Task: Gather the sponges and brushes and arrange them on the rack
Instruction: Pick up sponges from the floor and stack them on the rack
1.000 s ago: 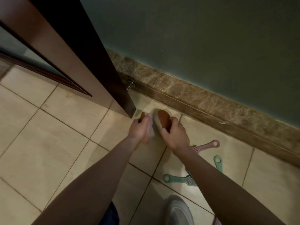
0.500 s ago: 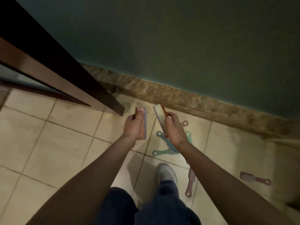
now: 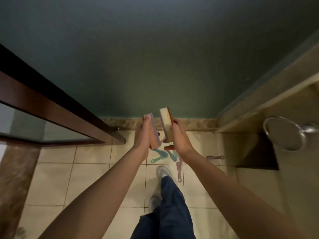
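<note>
A purple-faced sponge [image 3: 154, 132] is held on edge in the curled fingers of the left hand [image 3: 144, 135], a cream sponge [image 3: 166, 125] in the right hand [image 3: 179, 138], close together yet apart, above the tiled floor [image 3: 89, 183]; both are judged light and squashy, best gripped across the flat faces. Teal brushes [image 3: 161, 154] and pink brushes [image 3: 179, 171] lie beneath, to be taken by their stiff handles.
</note>
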